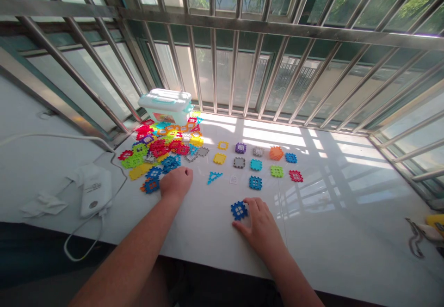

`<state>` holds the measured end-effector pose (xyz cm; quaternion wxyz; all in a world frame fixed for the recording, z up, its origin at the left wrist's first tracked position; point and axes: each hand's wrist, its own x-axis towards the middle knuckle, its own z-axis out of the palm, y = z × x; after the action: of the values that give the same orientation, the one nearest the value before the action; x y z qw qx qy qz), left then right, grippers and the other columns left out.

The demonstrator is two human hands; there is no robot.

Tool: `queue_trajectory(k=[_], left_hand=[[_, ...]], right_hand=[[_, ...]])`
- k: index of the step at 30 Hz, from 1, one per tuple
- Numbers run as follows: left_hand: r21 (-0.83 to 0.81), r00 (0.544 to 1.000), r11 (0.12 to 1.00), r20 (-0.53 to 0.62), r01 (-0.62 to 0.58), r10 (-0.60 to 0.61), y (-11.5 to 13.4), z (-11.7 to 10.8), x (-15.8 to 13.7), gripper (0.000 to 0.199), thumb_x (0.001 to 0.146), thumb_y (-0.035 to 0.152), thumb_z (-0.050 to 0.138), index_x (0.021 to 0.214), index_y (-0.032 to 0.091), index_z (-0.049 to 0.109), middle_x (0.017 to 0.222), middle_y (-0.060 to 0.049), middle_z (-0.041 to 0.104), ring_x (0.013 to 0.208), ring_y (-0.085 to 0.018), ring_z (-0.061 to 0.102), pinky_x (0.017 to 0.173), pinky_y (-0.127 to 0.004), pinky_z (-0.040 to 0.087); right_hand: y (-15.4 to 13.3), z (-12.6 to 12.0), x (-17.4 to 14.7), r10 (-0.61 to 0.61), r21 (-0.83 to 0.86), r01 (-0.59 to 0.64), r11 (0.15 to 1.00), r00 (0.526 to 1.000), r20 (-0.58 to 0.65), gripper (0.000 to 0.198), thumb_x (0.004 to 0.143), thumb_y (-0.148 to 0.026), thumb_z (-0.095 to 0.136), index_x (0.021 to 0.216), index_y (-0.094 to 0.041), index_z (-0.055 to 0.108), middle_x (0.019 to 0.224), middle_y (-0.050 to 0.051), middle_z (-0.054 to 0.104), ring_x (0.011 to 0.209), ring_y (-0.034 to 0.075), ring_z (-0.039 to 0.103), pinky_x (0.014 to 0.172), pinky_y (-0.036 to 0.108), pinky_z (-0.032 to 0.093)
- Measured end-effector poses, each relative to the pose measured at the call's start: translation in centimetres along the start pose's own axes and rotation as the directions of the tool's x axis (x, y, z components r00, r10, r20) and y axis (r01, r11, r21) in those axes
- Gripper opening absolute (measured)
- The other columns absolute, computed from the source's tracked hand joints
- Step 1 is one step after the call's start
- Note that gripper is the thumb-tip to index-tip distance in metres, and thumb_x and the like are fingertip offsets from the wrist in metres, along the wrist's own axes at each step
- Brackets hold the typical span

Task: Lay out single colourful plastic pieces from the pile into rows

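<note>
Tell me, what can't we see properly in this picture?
In the head view:
- What the left hand may hold: its back hides the palm.
- Lower pieces in the colourful pile: covered by upper ones.
- Writing on the white device: too small.
- Yellow thing: cut off by the right edge.

The glossy white counter (322,247) here is sunlit in stripes. A heap of bright plastic pieces (158,148) crowds up to a lidded box (166,101); right of that, separate tiles (256,164) sit in loose rows. Leftward lies a white corded device (97,187).
</note>
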<state>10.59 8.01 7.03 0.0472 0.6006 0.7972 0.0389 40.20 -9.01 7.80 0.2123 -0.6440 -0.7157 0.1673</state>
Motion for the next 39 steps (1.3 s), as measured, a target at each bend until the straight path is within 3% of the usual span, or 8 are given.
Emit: queue_trajectory(k=[3,9,14,17,21,25,28,39], left_hand=[[0.0,1.0,1.0,0.006,0.005,-0.005,0.1,-0.2,-0.1,0.053,0.103,0.039,0.035,0.107,0.022,0.084,0.102,-0.018,0.081,0.095,-0.035,0.076,0.08,-0.04,0.053],[0.019,1.0,1.0,0.025,0.015,-0.016,0.3,-0.6,-0.2,0.053,0.103,0.038,0.035,0.109,0.022,0.084,0.106,-0.018,0.081,0.097,-0.036,0.076,0.08,-0.04,0.053],[0.035,1.0,0.999,0.025,0.012,-0.012,0.5,-1.0,-0.4,0.053,0.104,0.039,0.033,0.106,0.022,0.084,0.106,-0.017,0.081,0.098,-0.036,0.076,0.08,-0.04,0.053],[0.045,0.999,0.999,0.036,0.014,-0.016,0.5,-1.1,-0.5,0.054,0.104,0.04,0.033,0.105,0.023,0.083,0.106,-0.017,0.081,0.098,-0.037,0.076,0.079,-0.041,0.053],[0.045,0.999,0.999,0.041,0.013,-0.015,0.5,-1.1,-0.4,0.054,0.104,0.041,0.032,0.106,0.022,0.083,0.107,-0.017,0.081,0.099,-0.037,0.076,0.078,-0.04,0.052],[0.05,1.0,0.999,0.023,0.008,-0.009,0.4,-0.8,-0.3,0.054,0.104,0.04,0.032,0.105,0.022,0.084,0.104,-0.017,0.081,0.096,-0.035,0.076,0.079,-0.039,0.052],[0.065,1.0,0.998,0.013,0.013,-0.014,0.4,-0.7,-0.3,0.055,0.104,0.04,0.032,0.104,0.021,0.083,0.103,-0.017,0.081,0.095,-0.034,0.076,0.078,-0.037,0.052],[0.101,1.0,0.995,0.017,0.012,-0.014,0.4,-0.7,-0.3,0.053,0.104,0.04,0.033,0.103,0.022,0.083,0.103,-0.016,0.081,0.094,-0.035,0.076,0.076,-0.037,0.05]], right_hand=[[0.2,0.1,-0.1,-0.012,0.021,0.012,1.0,1.0,-0.022,0.057,0.087,-0.032,0.083,0.138,-0.026,0.057,0.142,0.013,0.063,0.126,0.035,0.062,0.105,0.053,0.054],[0.1,0.1,0.1,-0.06,0.05,0.059,0.997,0.998,0.03,0.043,0.091,-0.026,0.074,0.131,-0.024,0.06,0.13,0.011,0.069,0.12,0.031,0.064,0.104,0.05,0.054],[2.2,-1.4,0.9,-0.064,0.101,0.074,0.992,0.993,-0.095,0.038,0.093,-0.031,0.069,0.129,-0.025,0.058,0.125,0.011,0.068,0.111,0.029,0.065,0.1,0.047,0.055],[5.9,-4.5,3.2,0.082,0.054,-0.068,0.996,0.945,-0.316,0.044,0.094,-0.052,0.069,0.127,-0.026,0.057,0.113,0.008,0.067,0.096,0.027,0.065,0.089,0.043,0.055],[13.1,-9.1,8.7,0.212,-0.002,-0.259,0.966,0.795,-0.569,0.055,0.089,-0.063,0.069,0.124,-0.023,0.055,0.11,0.009,0.066,0.091,0.026,0.061,0.089,0.043,0.052],[19.6,-11.1,13.7,0.204,-0.047,-0.306,0.951,0.735,-0.646,0.054,0.086,-0.063,0.065,0.12,-0.022,0.054,0.118,0.013,0.066,0.093,0.027,0.059,0.094,0.046,0.049],[22.1,-10.6,15.4,0.186,-0.066,-0.309,0.949,0.715,-0.674,0.053,0.086,-0.063,0.064,0.119,-0.023,0.054,0.118,0.013,0.067,0.096,0.028,0.059,0.099,0.047,0.047],[22.6,-8.8,15.0,0.227,-0.084,-0.334,0.939,0.783,-0.579,0.058,0.084,-0.061,0.068,0.127,-0.024,0.056,0.126,0.012,0.071,0.113,0.033,0.058,0.101,0.047,0.045]])
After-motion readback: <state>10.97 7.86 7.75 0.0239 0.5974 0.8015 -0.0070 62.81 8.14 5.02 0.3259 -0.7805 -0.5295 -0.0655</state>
